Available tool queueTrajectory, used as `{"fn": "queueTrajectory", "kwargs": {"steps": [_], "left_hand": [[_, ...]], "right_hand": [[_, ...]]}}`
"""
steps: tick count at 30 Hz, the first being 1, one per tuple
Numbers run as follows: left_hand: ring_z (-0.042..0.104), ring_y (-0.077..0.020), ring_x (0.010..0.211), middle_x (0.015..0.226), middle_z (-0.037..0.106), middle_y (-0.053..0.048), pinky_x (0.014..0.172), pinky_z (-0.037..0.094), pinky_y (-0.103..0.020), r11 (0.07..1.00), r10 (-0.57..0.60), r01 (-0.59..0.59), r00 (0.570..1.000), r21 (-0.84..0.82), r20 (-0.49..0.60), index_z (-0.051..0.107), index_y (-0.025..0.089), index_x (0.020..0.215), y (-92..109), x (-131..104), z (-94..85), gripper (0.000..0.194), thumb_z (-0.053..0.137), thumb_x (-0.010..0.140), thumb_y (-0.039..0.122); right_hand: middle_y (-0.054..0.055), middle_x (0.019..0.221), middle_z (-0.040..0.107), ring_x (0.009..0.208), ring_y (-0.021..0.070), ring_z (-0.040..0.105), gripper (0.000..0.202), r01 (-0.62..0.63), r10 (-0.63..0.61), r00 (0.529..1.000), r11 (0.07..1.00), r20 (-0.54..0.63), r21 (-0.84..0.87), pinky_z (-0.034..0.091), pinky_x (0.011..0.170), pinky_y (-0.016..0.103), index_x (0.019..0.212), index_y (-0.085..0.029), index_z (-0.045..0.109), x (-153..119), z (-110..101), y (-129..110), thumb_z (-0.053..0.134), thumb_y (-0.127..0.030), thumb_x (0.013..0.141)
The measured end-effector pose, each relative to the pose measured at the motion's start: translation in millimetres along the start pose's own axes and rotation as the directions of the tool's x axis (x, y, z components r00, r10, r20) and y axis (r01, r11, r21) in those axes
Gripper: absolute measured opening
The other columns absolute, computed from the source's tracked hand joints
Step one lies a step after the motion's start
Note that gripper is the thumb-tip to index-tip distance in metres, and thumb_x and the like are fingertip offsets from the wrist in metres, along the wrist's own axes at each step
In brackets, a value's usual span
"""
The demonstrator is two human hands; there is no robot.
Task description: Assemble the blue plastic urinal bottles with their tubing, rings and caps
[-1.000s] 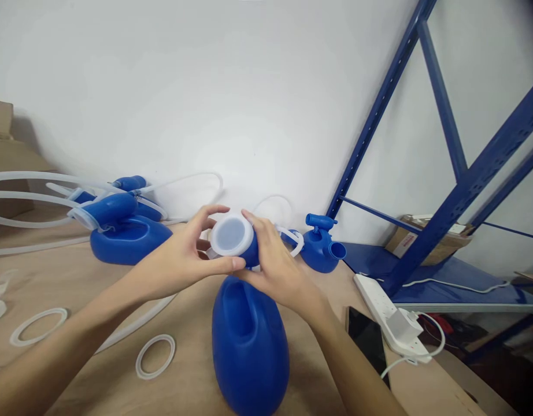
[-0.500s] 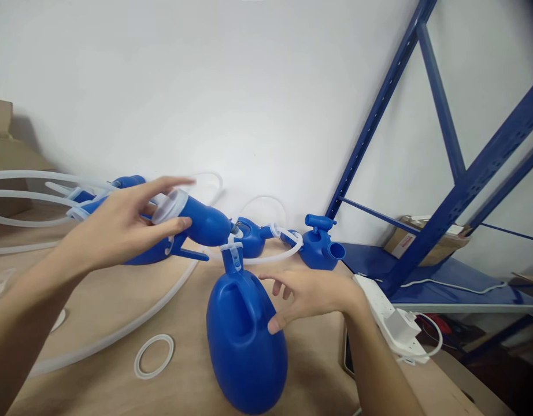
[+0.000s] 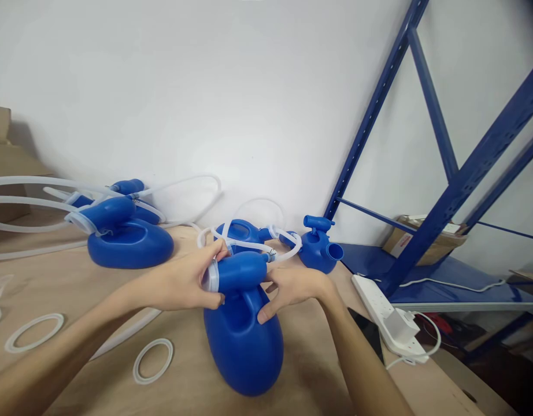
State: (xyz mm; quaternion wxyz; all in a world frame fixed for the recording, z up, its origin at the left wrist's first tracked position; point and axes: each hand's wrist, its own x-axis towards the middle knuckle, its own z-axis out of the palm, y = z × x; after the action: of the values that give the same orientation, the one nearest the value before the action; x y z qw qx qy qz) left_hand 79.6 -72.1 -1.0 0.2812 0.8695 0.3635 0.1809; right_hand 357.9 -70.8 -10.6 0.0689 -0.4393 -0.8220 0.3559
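Blue plastic cylinder with translucent white cap (image 3: 243, 271): lies sideways at twelve o'clock of the jug; probably light, stiff and slick, best held around its body.
Blue plastic jug (image 3: 251, 358): at six o'clock on the tabletop (image 3: 97, 384); likely hollow, steadied at the shoulder.
Left hand (image 3: 186, 280): your grip pinches the cap end, palm inward.
Right hand (image 3: 296, 289): your thumb touches the jug; fingertips hidden, so you can't tell what they clasp.

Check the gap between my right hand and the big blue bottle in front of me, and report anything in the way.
Nothing visible: the right hand's thumb meets the bottle's side. The blue cylinder in the left hand only hides the bottle's top.
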Motion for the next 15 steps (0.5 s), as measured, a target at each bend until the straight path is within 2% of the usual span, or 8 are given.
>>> {"fn": "queueTrajectory", "kwargs": {"steps": [3,8,12,15], "left_hand": [[0.055,-0.018,0.085,0.102,0.053,0.0,0.07,0.048,-0.029,0.998,0.019,-0.019,1.0,-0.058,0.008,0.043,0.024,0.105,-4.3,9.6,12.3,0.045,0.072,0.074,0.039],[0.054,-0.0172,0.085,0.101,0.05,0.001,0.073,0.048,-0.03,0.961,0.107,-0.122,0.992,-0.25,-0.073,0.038,0.024,0.1,-4.1,20.2,30.3,0.042,0.069,0.075,0.034],[0.057,-0.0235,0.097,0.112,0.057,-0.004,0.081,0.049,-0.035,0.983,0.111,-0.127,0.987,-0.134,-0.119,0.04,0.024,0.1,1.7,17.8,34.4,0.046,0.074,0.075,0.041],[0.061,-0.0239,0.087,0.105,0.062,-0.003,0.076,0.049,-0.037,0.998,0.042,-0.047,0.993,-0.043,-0.113,0.045,0.024,0.121,2.7,15.7,31.4,0.057,0.075,0.077,0.045]], "right_hand": [[0.002,0.133,0.069,0.119,0.0258,0.066,0.081,-0.001,0.002,0.997,1.0,0.078,-0.007,0.055,0.096,0.028,0.14,-0.029,0.063,1.5,-1.9,3.8,0.088,-0.055,0.067],[0.004,0.13,0.07,0.114,0.0268,0.068,0.082,-0.036,0.035,0.997,0.999,0.076,0.007,0.056,0.092,0.03,0.139,-0.028,0.063,1.3,-5.1,10.0,0.09,-0.054,0.066],[0.005,0.125,0.071,0.112,0.0264,0.068,0.077,0.027,-0.03,0.999,0.998,0.045,0.05,0.057,0.092,0.03,0.132,-0.025,0.067,1.8,-4.7,18.0,0.091,-0.052,0.065],[0.006,0.123,0.072,0.111,0.0274,0.068,0.075,0.065,-0.062,0.997,0.994,-0.039,0.085,0.057,0.092,0.032,0.128,-0.023,0.069,5.8,-4.1,30.1,0.092,-0.053,0.063]]}}
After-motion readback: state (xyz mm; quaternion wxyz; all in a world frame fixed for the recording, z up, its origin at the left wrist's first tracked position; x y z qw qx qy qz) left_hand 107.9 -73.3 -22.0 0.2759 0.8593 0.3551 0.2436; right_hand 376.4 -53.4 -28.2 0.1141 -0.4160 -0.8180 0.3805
